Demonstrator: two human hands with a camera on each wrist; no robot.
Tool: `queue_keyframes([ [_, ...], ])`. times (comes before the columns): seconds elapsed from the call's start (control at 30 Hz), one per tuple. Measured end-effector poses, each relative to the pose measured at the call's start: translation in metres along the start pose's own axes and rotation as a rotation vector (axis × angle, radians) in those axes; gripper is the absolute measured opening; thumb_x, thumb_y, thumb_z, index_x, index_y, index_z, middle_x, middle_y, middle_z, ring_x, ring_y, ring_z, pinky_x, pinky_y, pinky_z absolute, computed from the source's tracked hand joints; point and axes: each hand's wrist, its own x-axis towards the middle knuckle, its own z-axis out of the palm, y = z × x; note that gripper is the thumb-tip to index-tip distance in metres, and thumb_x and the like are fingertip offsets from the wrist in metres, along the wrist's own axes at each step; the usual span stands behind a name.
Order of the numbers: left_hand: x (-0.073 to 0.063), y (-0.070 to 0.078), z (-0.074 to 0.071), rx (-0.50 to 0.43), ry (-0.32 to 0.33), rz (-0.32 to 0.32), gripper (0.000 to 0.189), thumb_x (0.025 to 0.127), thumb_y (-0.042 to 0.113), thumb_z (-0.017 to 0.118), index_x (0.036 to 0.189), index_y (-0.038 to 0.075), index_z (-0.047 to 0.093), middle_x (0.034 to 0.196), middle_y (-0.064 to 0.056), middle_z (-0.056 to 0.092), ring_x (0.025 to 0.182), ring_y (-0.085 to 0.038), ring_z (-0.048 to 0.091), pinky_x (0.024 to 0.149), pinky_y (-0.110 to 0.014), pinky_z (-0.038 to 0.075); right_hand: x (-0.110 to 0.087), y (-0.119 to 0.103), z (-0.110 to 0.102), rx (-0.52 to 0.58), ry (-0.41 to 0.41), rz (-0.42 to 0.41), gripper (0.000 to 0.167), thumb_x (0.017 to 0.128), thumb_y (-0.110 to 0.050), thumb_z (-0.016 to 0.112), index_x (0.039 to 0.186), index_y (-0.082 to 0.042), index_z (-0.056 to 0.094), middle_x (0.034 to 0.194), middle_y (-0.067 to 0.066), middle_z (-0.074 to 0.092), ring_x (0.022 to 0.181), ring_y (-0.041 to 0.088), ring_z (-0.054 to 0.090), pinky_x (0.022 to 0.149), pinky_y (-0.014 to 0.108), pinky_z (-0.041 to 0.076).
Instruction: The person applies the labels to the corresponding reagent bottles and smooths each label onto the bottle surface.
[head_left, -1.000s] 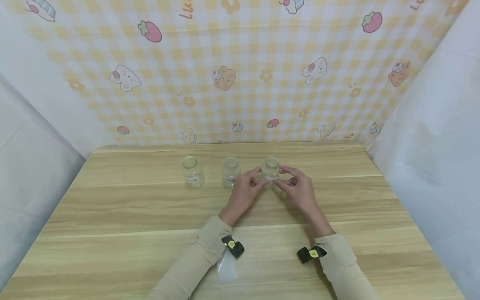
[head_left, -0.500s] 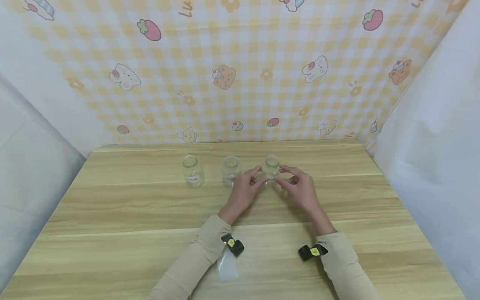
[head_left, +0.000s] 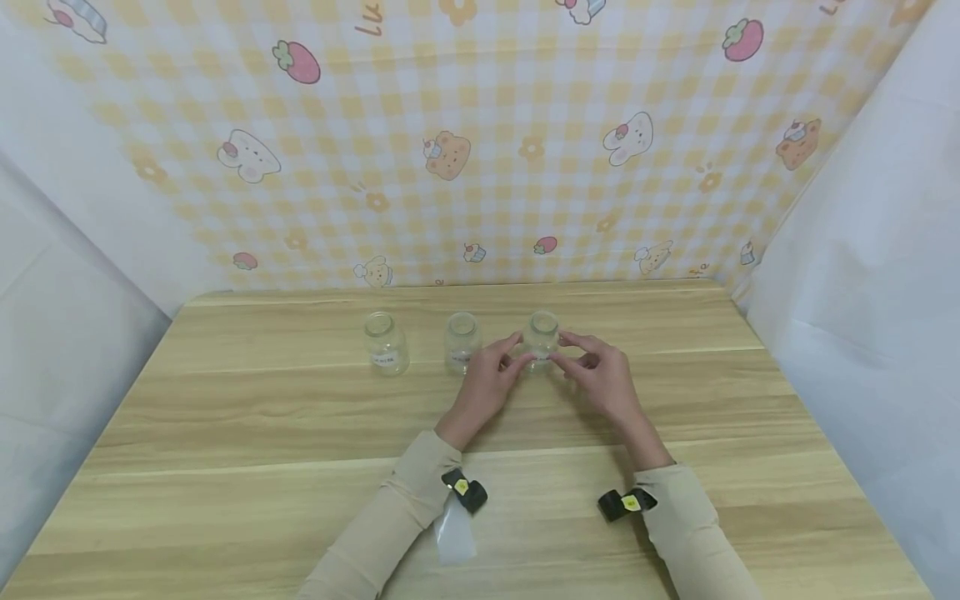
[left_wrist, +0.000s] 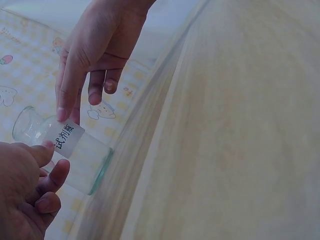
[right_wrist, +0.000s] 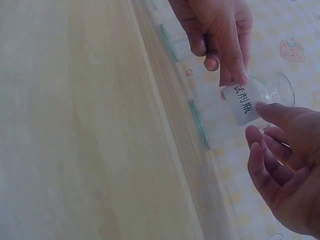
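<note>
A clear wide-mouthed glass bottle [head_left: 543,333] stands upright at the right end of a row of three. On its front is a white label [left_wrist: 68,138] with printed black characters. My left hand [head_left: 486,387] holds the bottle from the left, its thumb pressing the label's left edge. From the other side my right hand [head_left: 604,385] holds it too, thumb on the label's right edge. In the right wrist view, the label [right_wrist: 242,104] lies against the glass between both thumbs. The index fingers reach round the bottle's sides.
Two similar labelled bottles stand to the left, a middle bottle [head_left: 459,333] close to my left hand and a far-left bottle [head_left: 386,343]. A translucent sheet [head_left: 455,537] lies by my left sleeve. Behind the wooden table [head_left: 262,400] hangs a checked cloth [head_left: 337,167].
Both thumbs have slid slightly apart and up along the label, leaving more of its middle showing. The bottles have stayed in place.
</note>
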Motion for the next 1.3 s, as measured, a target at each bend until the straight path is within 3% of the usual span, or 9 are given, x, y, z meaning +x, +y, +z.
queue_keyframes([
  [0.77,-0.0004,0.0011,-0.0001,-0.010,-0.022,-0.042,0.049,0.103,0.020,0.065,0.143,-0.005,0.054,0.082,-0.013,0.071,0.065,-0.013,0.063,0.060,-0.021,0.051,-0.0001,0.0005,0.0002,-0.008,0.025,-0.002,0.036,0.098,-0.015,0.074,0.131,-0.002,0.069,0.121,0.016,0.072,0.070,0.031,0.070,0.047,0.021,0.045],
  [0.93,0.0004,0.0008,-0.0005,-0.001,-0.012,-0.017,0.045,0.103,0.014,0.065,0.142,-0.006,0.055,0.098,-0.014,0.073,0.066,-0.015,0.064,0.063,-0.021,0.053,0.0009,0.0012,0.0013,0.008,0.039,-0.013,0.030,0.101,-0.007,0.068,0.129,0.002,0.068,0.116,0.019,0.073,0.064,0.032,0.068,0.048,0.020,0.047],
  [1.1,0.0008,-0.0004,-0.0002,0.023,-0.002,0.016,0.043,0.100,0.005,0.067,0.139,-0.009,0.056,0.114,-0.017,0.073,0.072,-0.015,0.066,0.068,-0.022,0.056,0.0007,0.0007,0.0026,0.041,0.029,-0.031,0.032,0.100,-0.003,0.066,0.130,0.005,0.066,0.123,0.022,0.070,0.068,0.033,0.070,0.052,0.021,0.052],
  [1.3,0.0013,0.0000,0.0014,0.050,0.005,0.003,0.051,0.095,0.008,0.075,0.139,-0.009,0.057,0.099,-0.017,0.075,0.078,-0.020,0.071,0.070,-0.024,0.058,0.0003,-0.0005,0.0055,0.034,0.012,-0.034,0.043,0.094,-0.009,0.077,0.133,0.004,0.064,0.125,0.022,0.067,0.074,0.023,0.073,0.058,0.023,0.056],
])
